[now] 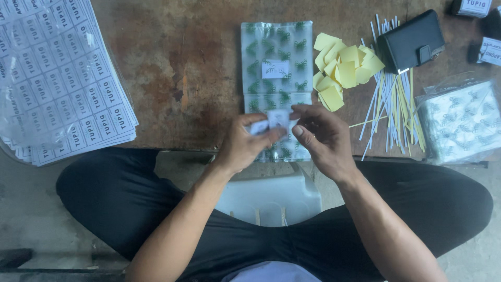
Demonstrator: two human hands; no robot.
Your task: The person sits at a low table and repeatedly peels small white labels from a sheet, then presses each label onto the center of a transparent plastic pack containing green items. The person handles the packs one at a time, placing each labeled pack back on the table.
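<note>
From where I watch, the biggest thing is the worn brown wooden table (182, 68), lying just beyond the grip. Far to the left of the grip sits a thick stack of white printed label sheets (62, 78) under clear plastic. Directly past the grip, and reaching under it, lies a clear plastic pouch with a green leaf pattern (274, 60). To the right of the grip are a bundle of white and yellow paper strips (391, 99), a black wallet (412, 40) and a heap of yellow paper squares (342, 68).

My left hand (242, 146) is closed, thumb and fingers pinching a small white sticker (276, 119). My right hand (326, 138) pinches the same sticker's right edge with its fingertips.
</note>
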